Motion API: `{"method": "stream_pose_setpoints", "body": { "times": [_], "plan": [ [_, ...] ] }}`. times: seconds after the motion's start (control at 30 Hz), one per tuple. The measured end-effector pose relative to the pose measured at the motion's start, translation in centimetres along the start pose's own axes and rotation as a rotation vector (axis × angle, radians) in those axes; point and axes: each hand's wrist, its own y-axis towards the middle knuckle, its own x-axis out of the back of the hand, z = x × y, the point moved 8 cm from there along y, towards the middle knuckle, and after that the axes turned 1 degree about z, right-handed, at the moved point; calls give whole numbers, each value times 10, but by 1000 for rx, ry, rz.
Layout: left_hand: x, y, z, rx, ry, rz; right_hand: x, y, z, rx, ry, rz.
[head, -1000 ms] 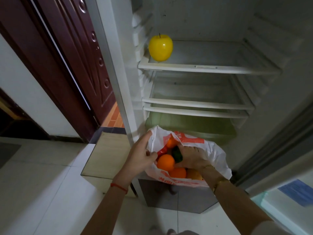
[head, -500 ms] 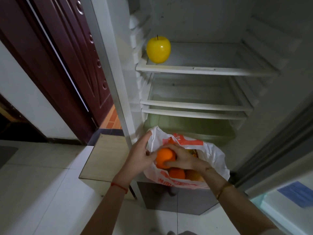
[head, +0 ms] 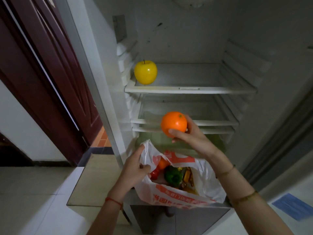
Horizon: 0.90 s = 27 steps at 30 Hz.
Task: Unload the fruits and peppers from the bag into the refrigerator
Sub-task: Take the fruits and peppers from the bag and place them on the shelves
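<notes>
My right hand (head: 189,135) grips an orange (head: 173,123) in the air above the bag, level with the fridge's lower shelves. My left hand (head: 135,168) pinches the left edge of the white and orange plastic bag (head: 203,185) and holds it open. Inside the bag I see a green pepper (head: 172,175), a red pepper (head: 155,173), another orange (head: 163,164) and something yellow-brown. A yellow apple (head: 145,72) sits at the left end of the upper fridge shelf (head: 189,89).
The open refrigerator has two lower glass shelves (head: 211,122) and a green crisper drawer (head: 215,143) below them. A dark red door (head: 50,73) stands to the left. A low beige step (head: 94,180) lies beside the fridge on the tiled floor.
My right hand has lifted the orange out of the bag and raised it toward the shelves. My left hand still holds the bag's edge. The view has tilted upward.
</notes>
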Motion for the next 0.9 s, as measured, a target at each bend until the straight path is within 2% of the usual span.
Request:
{"method": "stream_pose_setpoints", "body": {
  "times": [0.17,0.33,0.5,0.77,0.83,0.9],
  "plan": [
    [-2,5,-3,-1,11,-7,27,20,89,278,-263,-287],
    [-2,4,-11,-18,37,-45,44,64,139,382,-518,-444],
    [0,9,-9,-30,40,-52,41,107,142,353,-595,-409],
    [3,7,-11,-34,59,-67,40,118,130,340,-555,-415],
    [4,5,-12,-36,67,-72,44,105,132,407,-576,-515],
    [4,5,-10,-28,88,-73,47,72,137,576,-526,-652]
  ]
}}
